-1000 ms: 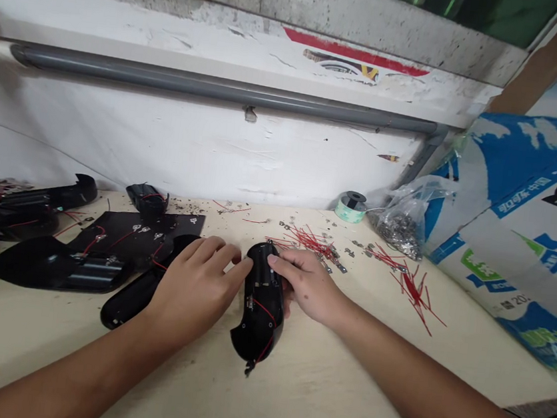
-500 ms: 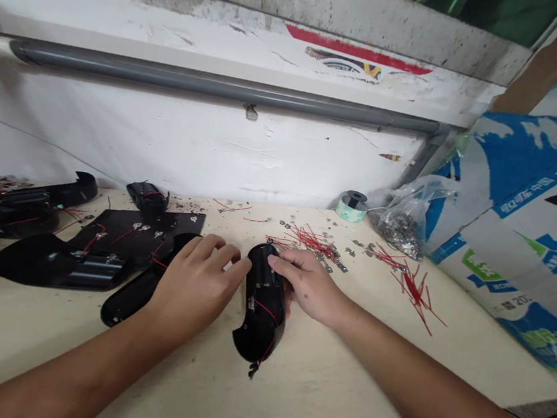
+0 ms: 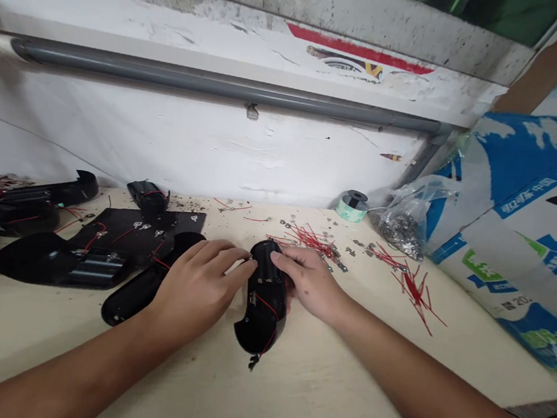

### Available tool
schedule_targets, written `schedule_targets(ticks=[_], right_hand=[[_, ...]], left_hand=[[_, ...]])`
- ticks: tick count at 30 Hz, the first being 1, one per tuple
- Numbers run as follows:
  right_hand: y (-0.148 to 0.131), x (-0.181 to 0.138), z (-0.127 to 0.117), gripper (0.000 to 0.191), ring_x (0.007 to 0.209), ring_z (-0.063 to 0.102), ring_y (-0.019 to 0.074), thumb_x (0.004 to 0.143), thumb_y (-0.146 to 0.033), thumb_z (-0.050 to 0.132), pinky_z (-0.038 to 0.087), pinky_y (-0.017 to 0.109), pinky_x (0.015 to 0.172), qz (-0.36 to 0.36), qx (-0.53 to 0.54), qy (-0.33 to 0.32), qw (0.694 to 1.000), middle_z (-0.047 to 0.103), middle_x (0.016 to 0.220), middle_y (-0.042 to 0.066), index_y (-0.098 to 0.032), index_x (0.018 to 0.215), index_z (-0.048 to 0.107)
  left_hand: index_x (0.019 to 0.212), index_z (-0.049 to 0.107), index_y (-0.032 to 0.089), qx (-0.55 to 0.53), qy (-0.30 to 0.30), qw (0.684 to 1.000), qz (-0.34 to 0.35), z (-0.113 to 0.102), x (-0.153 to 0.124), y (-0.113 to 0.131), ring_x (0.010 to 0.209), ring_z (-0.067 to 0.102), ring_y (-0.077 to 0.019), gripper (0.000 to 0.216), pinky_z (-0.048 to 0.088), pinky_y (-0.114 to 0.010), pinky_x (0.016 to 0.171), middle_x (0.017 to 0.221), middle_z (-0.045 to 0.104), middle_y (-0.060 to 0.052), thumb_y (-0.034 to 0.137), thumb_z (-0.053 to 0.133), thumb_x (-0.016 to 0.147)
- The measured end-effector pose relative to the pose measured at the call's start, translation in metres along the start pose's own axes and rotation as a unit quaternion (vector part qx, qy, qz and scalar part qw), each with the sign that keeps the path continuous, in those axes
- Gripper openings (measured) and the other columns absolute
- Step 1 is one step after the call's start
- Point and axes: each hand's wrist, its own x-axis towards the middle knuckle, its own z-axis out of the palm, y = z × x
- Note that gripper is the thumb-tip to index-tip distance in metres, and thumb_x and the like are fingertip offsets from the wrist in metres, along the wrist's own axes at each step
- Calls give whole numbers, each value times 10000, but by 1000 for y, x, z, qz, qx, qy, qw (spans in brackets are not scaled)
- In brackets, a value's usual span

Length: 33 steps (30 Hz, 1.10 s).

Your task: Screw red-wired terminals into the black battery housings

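Well, my left grip [image 3: 199,284] only rests its fingertips against the wired black plastic shell [image 3: 266,318] on the surface [image 3: 319,381], while my right grip [image 3: 307,283] grasps its other side, steadying it between them.

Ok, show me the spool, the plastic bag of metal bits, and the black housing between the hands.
Spool [image 3: 352,201]: head view, top.
Plastic bag [image 3: 399,231]: head view, lower part.
Black housing [image 3: 265,311]: head view, middle.

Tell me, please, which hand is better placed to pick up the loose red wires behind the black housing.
Right, I would say: the right hand rests on the black plastic housing, its fingers nearest the red wires, while the left hand sits on the housing's far side.
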Motion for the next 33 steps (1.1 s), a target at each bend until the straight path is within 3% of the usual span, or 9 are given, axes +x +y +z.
schedule_targets(ticks=[4,10,15,18,23,33], right_hand=[[-2,1,-2,354,355,503,130,886,-442,578,400,224,284,-5,-13,7,1000,521,513,-22,-187,643,542],[-3,0,-2,352,369,523,142,885,-473,573,412,237,294,4,4,1,1000,575,550,4,-179,690,586],[-5,0,-1,389,343,499,131,872,-507,588,397,227,282,-10,-13,14,1000,548,520,-10,-184,656,560],[-5,-1,-1,383,344,496,126,890,-508,572,395,222,286,-22,-22,17,999,550,523,-14,-183,688,570],[-4,-1,-1,385,353,489,120,888,-507,581,407,222,306,-28,-18,31,999,526,515,-26,-186,678,542],[-13,-4,-2,417,495,406,110,937,-437,526,324,234,461,-94,-88,38,991,413,554,-40,-195,609,440]], left_hand=[[1006,697,145,-70,56,995,-36,7,-3,2,917,677,-240,183,556,-396,810,978,746,-72,102,571,880],[987,732,190,-111,34,985,-126,9,-4,6,859,693,-210,204,569,-332,699,1047,713,-93,151,546,914],[1004,723,179,-184,37,971,-148,11,-2,8,900,704,-197,193,570,-326,803,1004,754,-57,162,551,919],[968,734,178,-270,25,943,-195,12,2,9,902,693,-187,199,560,-311,810,977,751,-61,174,539,927],[852,741,211,-413,4,865,-285,12,6,9,925,638,-177,164,531,-310,817,979,667,-60,212,585,903],[810,740,210,-523,-36,792,-314,18,9,6,883,613,-172,146,523,-333,825,941,601,-54,229,611,877]])
